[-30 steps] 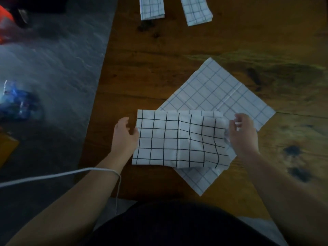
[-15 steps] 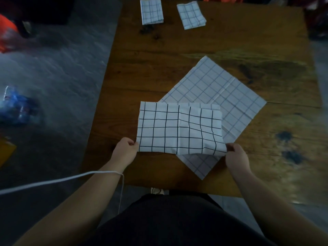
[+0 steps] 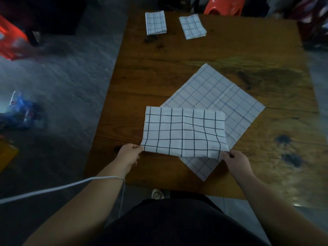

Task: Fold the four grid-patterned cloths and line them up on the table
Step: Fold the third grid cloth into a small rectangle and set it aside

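- Black-grid cloth point(image 3: 184, 132), folded in half, was held by its two near corners.
- Left hand point(image 3: 130, 156) was closed on the near-left corner, which was pinched between thumb and curled fingers.
- Right hand point(image 3: 236, 161) was closed on the near-right corner; the fingertips were curled over the cloth edge.
- Between the two grips the near edge was stretched roughly straight, with a slight sag toward the right grip.
- Beyond the grips the cloth was spread away from the person; whether its near edge was lifted off the table point(image 3: 159, 68) could not be told.
- Ripples were noted in the grid lines on the half nearer the right grip.
- Blue-grid cloth point(image 3: 221, 96) was lain flat and unfolded under the held cloth, turned corner-on like a diamond. One corner poked out just below the right grip, and most of it was spread beyond and to the right of that grip.
- Two folded cloths were seen at the far table edge, well apart from both grips: left one point(image 3: 155, 22) roughly in line beyond the left grip, right one point(image 3: 192, 27) beside it, with a gap between them.
- White cord point(image 3: 62, 188) was draped across the left forearm, behind the left grip.
- Orange-red stool point(image 3: 223, 6) was noted past the far table edge.
- Blue bag point(image 3: 19, 112) was seen on the grey floor, far left of the left grip, blurred.
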Motion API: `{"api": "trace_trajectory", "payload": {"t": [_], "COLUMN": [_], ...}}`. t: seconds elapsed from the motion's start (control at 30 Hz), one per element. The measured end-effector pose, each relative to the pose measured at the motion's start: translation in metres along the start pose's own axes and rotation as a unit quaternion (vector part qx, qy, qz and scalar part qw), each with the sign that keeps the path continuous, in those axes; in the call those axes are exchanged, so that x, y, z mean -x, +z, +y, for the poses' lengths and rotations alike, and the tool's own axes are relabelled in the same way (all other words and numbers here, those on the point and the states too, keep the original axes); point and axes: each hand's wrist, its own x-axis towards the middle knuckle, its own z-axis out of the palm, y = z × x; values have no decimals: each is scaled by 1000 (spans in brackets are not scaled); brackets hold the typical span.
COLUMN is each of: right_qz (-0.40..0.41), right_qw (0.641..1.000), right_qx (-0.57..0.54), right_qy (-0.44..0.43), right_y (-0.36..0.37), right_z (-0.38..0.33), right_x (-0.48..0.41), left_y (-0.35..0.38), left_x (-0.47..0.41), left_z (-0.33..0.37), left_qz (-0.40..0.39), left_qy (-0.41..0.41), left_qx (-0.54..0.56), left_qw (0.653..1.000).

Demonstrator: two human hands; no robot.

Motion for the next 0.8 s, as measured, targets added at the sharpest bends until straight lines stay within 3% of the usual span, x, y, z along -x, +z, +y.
{"api": "trace_trajectory", "payload": {"t": [0.17,0.4,0.5,0.57,0.63,0.7,0.8], "right_qz": [-10,8,15,30,75,66,-28], "right_qw": [998,994,994,992,976,946,892], "right_qx": [57,110,106,120,173,209,275], "right_qy": [-10,-10,-3,-20,-109,-238,-358], "right_y": [-10,-7,-5,-5,-1,9,34], "right_z": [2,9,9,6,-1,-9,-16], "right_x": [-5,-14,-12,-5,5,14,22], "left_y": [2,8,12,15,24,41,69], "left_x": [-4,-3,3,8,16,27,36], "left_z": [8,18,20,19,14,7,-10], "left_qz": [52,40,76,145,171,121,19], "left_qy": [54,77,90,173,327,451,503], "left_qx": [-115,-300,-322,-368,-405,-412,-470], "left_qw": [991,950,939,902,837,783,725]}}
